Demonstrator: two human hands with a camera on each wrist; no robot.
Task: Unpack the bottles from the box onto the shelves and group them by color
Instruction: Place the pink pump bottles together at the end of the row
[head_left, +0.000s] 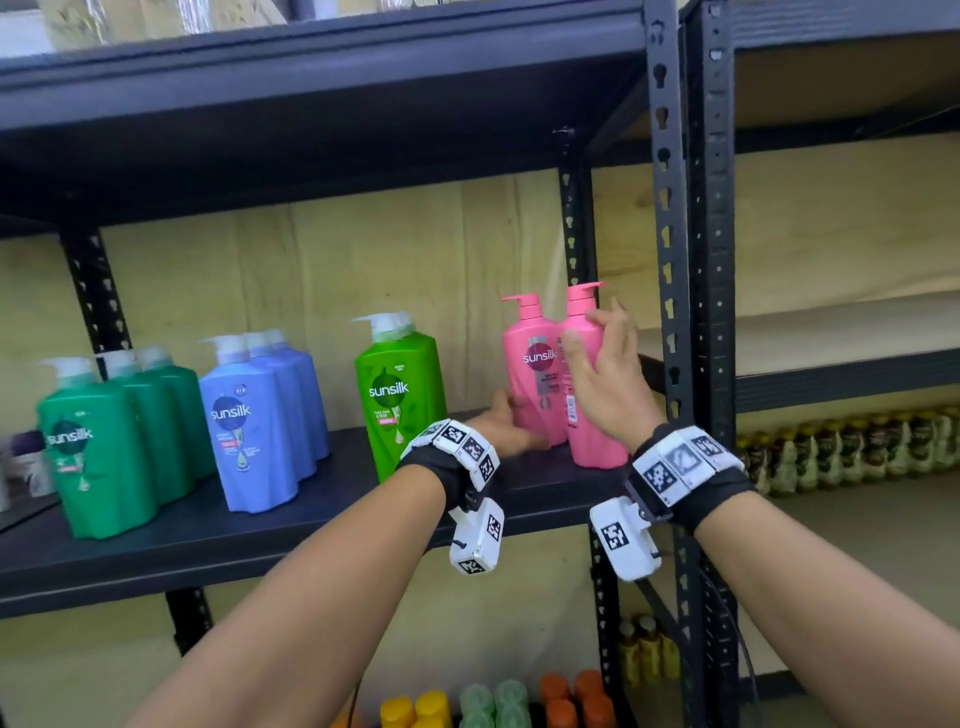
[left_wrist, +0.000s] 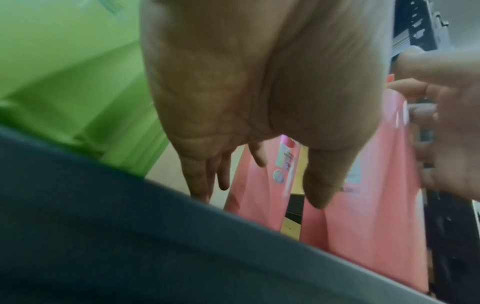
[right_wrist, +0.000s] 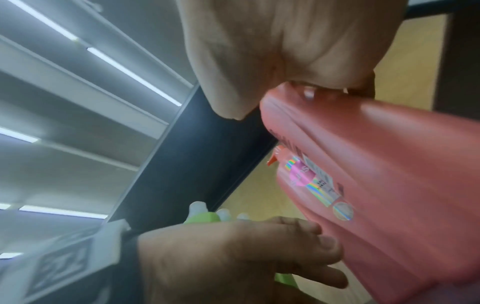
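Note:
Two pink pump bottles stand side by side at the right end of the dark shelf (head_left: 311, 519). My left hand (head_left: 511, 421) reaches in low, its straight fingers touching the foot of the left pink bottle (head_left: 530, 374). My right hand (head_left: 608, 374) lies with palm and thumb against the right pink bottle (head_left: 592, 447), fingers spread near its shoulder. To their left stand a light green bottle (head_left: 400, 395), a row of blue bottles (head_left: 254, 436) and a row of dark green bottles (head_left: 98, 452). The left wrist view shows the straight fingers (left_wrist: 205, 181) beside both pink bottles. The box is out of view.
A perforated black upright (head_left: 670, 260) stands just right of the pink bottles. Beyond it, a second rack holds brown bottles (head_left: 841, 447) low down. Yellow, pale green and orange caps (head_left: 493, 701) fill the shelf below. Bare shelf shows in front of the bottles.

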